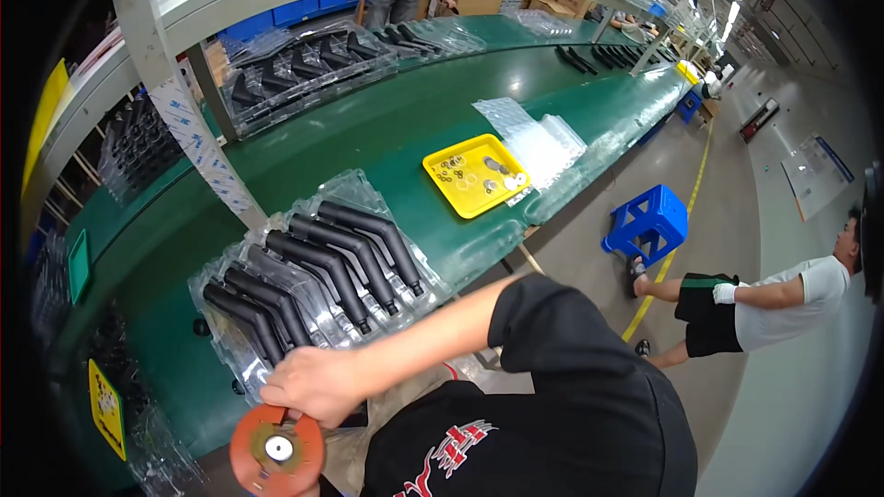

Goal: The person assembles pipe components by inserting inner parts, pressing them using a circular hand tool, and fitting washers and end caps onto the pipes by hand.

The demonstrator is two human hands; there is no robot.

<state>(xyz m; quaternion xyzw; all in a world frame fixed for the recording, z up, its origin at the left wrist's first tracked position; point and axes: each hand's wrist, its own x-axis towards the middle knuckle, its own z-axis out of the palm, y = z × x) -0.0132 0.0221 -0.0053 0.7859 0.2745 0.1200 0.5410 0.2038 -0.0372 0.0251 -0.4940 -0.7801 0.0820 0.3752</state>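
Note:
My right hand (315, 385) is closed at the upper rim of a round orange disc (247, 460), its fingertips partly hidden. A brassy ring and a pale metal hub with a small dark centre sit in the middle of the disc. Only a sliver of what looks like my left hand (316, 486) shows below the disc, at the lower picture edge; its fingers are hidden. Just beyond my right hand, several bent black tubular handles (318, 262) lie in a clear plastic tray (214, 317) on the green bench (387, 147).
A yellow tray (470, 207) with small rings and round parts stands farther right, beside clear plastic bags (543, 147). More black parts (304, 64) lie in trays behind. A white post (198, 138) rises from the bench. A blue stool (649, 221) and a seated person (783, 304) are at right.

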